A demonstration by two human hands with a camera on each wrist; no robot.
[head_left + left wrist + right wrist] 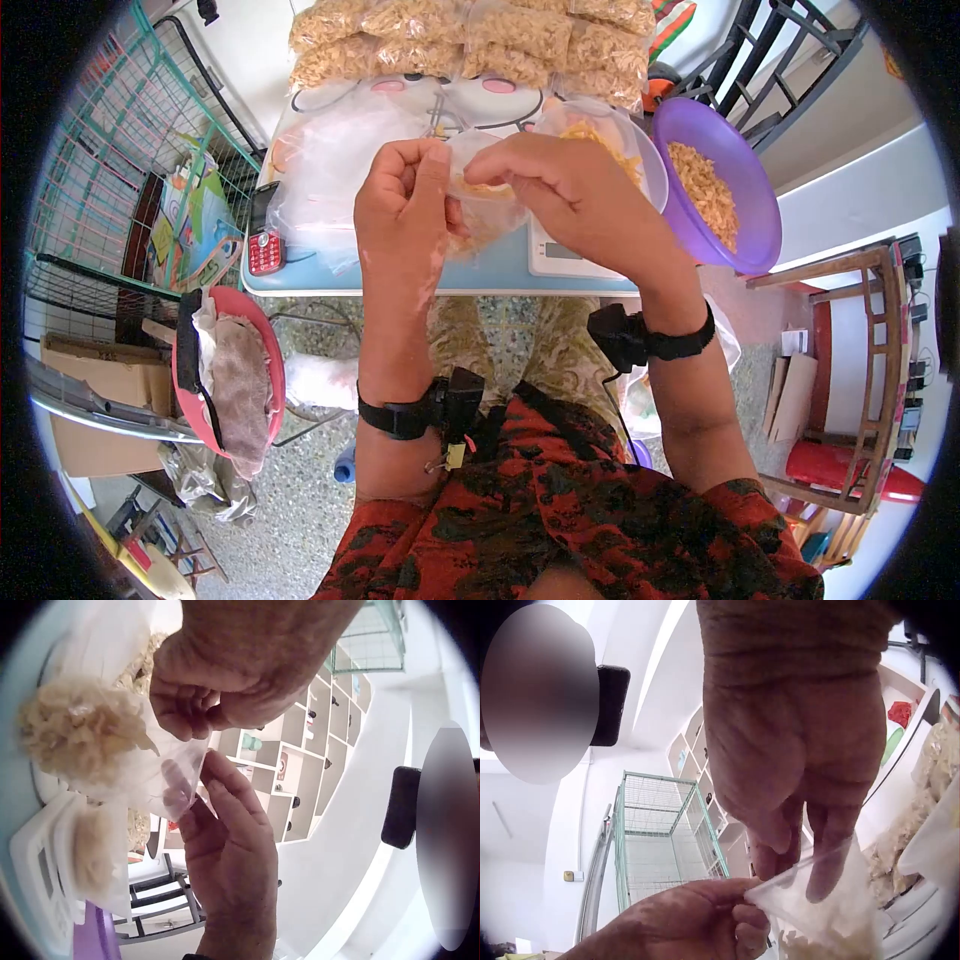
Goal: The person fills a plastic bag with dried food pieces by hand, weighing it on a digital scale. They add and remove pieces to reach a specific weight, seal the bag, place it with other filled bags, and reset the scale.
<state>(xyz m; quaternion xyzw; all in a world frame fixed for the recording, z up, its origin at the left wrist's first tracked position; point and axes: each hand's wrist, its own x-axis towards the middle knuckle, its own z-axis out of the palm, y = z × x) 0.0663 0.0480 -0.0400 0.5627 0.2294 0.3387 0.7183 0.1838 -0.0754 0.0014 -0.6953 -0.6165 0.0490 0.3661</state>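
Note:
Between my hands is a clear plastic bag (485, 218) of pale yellow, crinkly dried pieces, seen bulging with them in the left wrist view (82, 739). My left hand (405, 200) pinches one top corner of the bag between thumb and curled fingers. Across from it, my right hand (580, 195) holds the other side of the mouth, with fingertips showing through the film in the left wrist view. Just right of the bag, a white bowl (655, 175) with more pieces sits on a white kitchen scale (560, 262), partly hidden by my right hand.
Loose empty plastic bags (325, 170) lie on the table's left, near a red keypad phone (266, 252). Filled bags (420, 45) are stacked along the back. A purple basin (762, 225) of pieces stands at the right. A pink basin (270, 340) with cloth is lower left.

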